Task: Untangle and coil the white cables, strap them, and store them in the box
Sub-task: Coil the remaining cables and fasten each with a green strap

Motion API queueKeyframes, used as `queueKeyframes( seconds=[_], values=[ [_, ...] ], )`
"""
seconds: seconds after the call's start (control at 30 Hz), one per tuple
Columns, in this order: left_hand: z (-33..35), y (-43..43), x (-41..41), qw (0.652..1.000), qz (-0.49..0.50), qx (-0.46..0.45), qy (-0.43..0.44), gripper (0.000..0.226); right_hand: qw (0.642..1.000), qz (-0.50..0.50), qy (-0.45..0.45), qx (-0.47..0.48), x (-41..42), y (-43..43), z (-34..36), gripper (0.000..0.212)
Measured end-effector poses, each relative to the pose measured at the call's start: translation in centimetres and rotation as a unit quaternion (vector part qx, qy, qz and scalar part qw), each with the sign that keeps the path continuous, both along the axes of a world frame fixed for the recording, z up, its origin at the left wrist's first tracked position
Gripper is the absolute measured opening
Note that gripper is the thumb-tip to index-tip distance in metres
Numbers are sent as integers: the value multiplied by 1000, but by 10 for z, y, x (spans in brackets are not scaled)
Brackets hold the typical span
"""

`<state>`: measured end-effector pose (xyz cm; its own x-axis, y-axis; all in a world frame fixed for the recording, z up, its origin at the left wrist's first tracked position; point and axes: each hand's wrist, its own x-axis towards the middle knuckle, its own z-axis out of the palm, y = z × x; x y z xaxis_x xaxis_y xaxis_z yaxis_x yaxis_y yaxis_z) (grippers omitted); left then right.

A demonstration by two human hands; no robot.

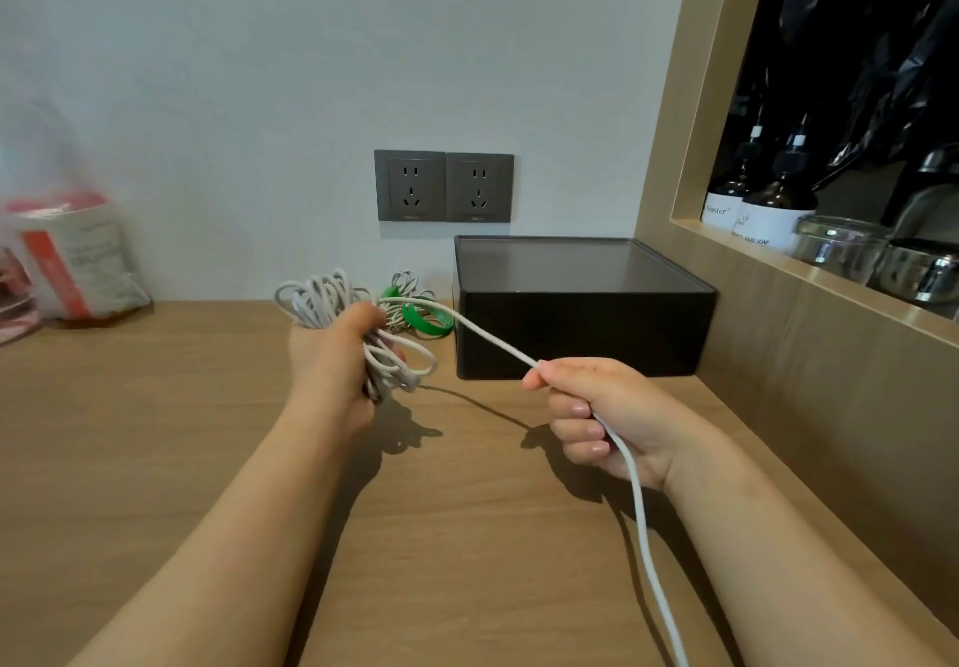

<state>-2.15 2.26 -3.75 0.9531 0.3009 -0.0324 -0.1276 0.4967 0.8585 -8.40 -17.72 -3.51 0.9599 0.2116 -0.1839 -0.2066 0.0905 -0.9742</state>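
Observation:
My left hand (pixel 332 355) grips a bundle of white cable loops (pixel 316 298) above the wooden table (pixel 155 433). A single white strand (pixel 488 339) runs taut from that bundle to my right hand (pixel 597 417), which holds it in curled fingers; the strand's tail (pixel 648 552) trails down past my wrist toward the frame's bottom edge. Behind the left hand lies a second small white cable coil (pixel 405 285) with green straps (pixel 423 321) on it. The black box (pixel 581 303) stands against the wall to the right, its lid shut.
Two grey wall sockets (pixel 443 186) sit above the box. A plastic bag with red-and-white packets (pixel 72 261) lies at the far left. A wooden niche on the right holds dark soap bottles (pixel 763 199) and glass jars (pixel 840 246).

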Motion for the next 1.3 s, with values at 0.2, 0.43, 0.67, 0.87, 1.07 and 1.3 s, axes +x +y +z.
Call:
queueKeyframes(
  seconds=[0.2, 0.43, 0.67, 0.87, 1.07, 1.3],
  values=[
    [-7, -28, -15, 983, -156, 98, 14, 11, 980, -174, -84, -35, 7, 4, -7, 17],
    [-6, -37, -17, 978, -202, 49, 24, 11, 952, -195, -149, -182, 15, 5, -18, 34],
    [-8, -33, -16, 980, -190, 58, 19, 8, 898, -130, -218, -359, 13, 9, -20, 30],
    [-11, -46, -23, 965, -233, 115, 29, 9, 903, -190, -225, -312, 13, 6, -19, 42],
    [-13, -41, -19, 971, -228, 53, 51, 13, 879, -150, -242, -381, 13, 7, -24, 40],
    [-13, -40, -16, 974, -208, 63, 64, 15, 867, -105, -257, -415, 8, 11, -23, 39]
  ],
)
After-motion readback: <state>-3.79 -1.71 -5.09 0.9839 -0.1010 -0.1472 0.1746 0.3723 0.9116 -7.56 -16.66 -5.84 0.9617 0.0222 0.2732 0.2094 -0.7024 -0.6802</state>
